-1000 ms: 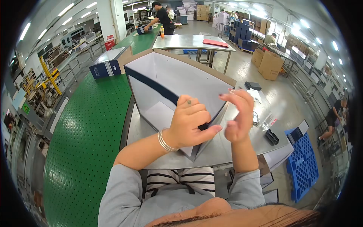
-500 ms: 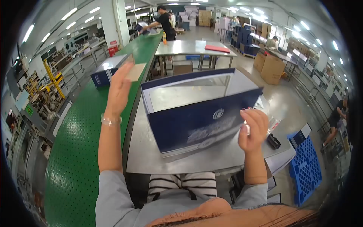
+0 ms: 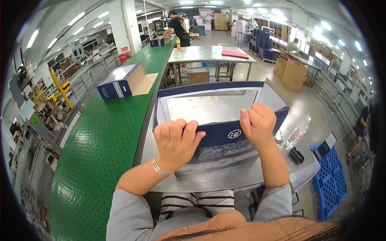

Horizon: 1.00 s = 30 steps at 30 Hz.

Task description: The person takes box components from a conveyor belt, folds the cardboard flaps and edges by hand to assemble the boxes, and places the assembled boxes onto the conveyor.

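Observation:
A large dark blue box [image 3: 225,150] with white inner walls and a pale printed picture stands on the metal table [image 3: 193,182]. Its top is open, and a window-like opening shows in the far wall. My left hand [image 3: 177,142] has its fingers curled over the near wall's top edge, left of the round white emblem. On the same edge, just right of the emblem, my right hand [image 3: 258,122] grips with bent fingers. The thumbs of both hands point toward each other.
Another blue box [image 3: 116,86] with a beige flap lies on the green perforated conveyor [image 3: 92,148]. A plastic bottle [image 3: 298,132] and a black object [image 3: 296,156] are at the table's right. A blue pallet [image 3: 331,180] is on the floor. A person [image 3: 177,28] stands at the far conveyor.
My left hand has come from above the conveyor to the box's near edge. My right hand has moved up and in onto that edge. Both now hold it.

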Tool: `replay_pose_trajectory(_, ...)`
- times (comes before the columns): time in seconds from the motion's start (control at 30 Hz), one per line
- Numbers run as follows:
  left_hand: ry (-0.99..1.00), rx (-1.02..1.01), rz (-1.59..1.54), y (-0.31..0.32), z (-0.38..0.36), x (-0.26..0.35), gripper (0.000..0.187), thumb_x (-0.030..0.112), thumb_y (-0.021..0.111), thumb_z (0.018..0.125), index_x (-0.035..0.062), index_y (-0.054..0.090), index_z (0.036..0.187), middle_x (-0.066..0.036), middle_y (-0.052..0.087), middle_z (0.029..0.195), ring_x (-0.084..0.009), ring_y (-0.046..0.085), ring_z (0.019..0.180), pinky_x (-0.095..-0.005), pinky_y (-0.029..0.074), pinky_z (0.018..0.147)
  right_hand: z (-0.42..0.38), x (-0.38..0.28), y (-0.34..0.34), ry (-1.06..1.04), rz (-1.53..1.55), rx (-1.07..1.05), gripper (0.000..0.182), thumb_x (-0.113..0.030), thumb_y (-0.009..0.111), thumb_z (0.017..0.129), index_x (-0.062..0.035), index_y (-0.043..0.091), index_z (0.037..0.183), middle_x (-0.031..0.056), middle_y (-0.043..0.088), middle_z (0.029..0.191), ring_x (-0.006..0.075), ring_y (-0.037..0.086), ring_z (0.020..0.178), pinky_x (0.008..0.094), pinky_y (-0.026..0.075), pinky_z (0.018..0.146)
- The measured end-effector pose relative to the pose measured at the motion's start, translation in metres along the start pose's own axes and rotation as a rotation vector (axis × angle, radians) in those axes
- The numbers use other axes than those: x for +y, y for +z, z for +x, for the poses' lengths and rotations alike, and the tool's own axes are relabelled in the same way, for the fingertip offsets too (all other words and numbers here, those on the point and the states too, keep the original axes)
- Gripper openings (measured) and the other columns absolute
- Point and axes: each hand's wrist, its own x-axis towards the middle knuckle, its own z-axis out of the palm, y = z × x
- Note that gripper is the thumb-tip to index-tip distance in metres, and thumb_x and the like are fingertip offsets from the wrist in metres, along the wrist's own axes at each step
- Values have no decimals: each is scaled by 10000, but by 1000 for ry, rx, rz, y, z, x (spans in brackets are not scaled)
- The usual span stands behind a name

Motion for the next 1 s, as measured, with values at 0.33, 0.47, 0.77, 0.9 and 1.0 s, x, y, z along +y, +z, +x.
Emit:
replay_pose_trajectory(0.33,66,94,-94,41,36,-47,388,363,747,851,131,498,665,15,423,676,-172,413,616,-301,356,597,-15,25,-35,-16,-176,499,132,-22,686,782,-67,592,701,48,482,676,213,416,583,302,372,560)
replay_pose_trajectory(0.47,100,283,-208,57,42,0,339,281,741,847,115,525,646,1,479,688,-187,426,624,-306,368,622,-4,5,-28,44,-221,319,166,-33,695,795,-74,558,711,53,468,663,222,416,572,329,354,537)
replay_pose_trajectory(0.77,21,65,-585,86,43,-64,298,189,702,851,100,559,605,-19,474,629,-209,421,583,-333,366,654,-52,-39,-60,-301,-14,524,200,-270,580,927,-103,686,953,68,662,1045,238,628,967,416,503,940)
replay_pose_trajectory(0.9,-64,45,-823,84,29,-91,252,95,600,849,70,536,606,-22,453,620,-205,386,600,-322,346,684,-53,-41,-28,-165,185,645,213,-267,542,926,-99,672,937,71,650,1032,250,624,931,418,504,925)
replay_pose_trajectory(1.0,-59,62,-856,82,23,-99,238,61,544,842,57,511,606,-22,441,624,-206,361,615,-317,331,713,-44,-47,-2,-120,267,535,233,-279,516,930,-94,652,892,69,638,985,249,612,881,410,505,873)
